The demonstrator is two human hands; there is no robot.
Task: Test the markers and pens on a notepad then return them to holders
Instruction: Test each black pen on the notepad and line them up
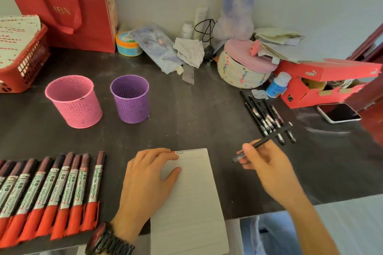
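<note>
The left hand (pixel 149 174) lies flat with fingers spread on the notepad (pixel 188 198), which sits at the near edge of the dark surface (pixel 186 114). The right hand (pixel 267 163) pinches a black pen (pixel 267 141) just right of the pad. More pens (pixel 267 118) lie beyond it, markers (pixel 51 192) lie in a row at left, and the pink holder (pixel 74 101) and purple holder (pixel 130 98) stand behind.

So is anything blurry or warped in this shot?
Head view: the right hand and the thin black pen it grips are motion-blurred; the row of red-capped markers looks smeared; the red cardboard shoe box warps near the wide-angle edge; lighting soft, no harsh glare.
</note>
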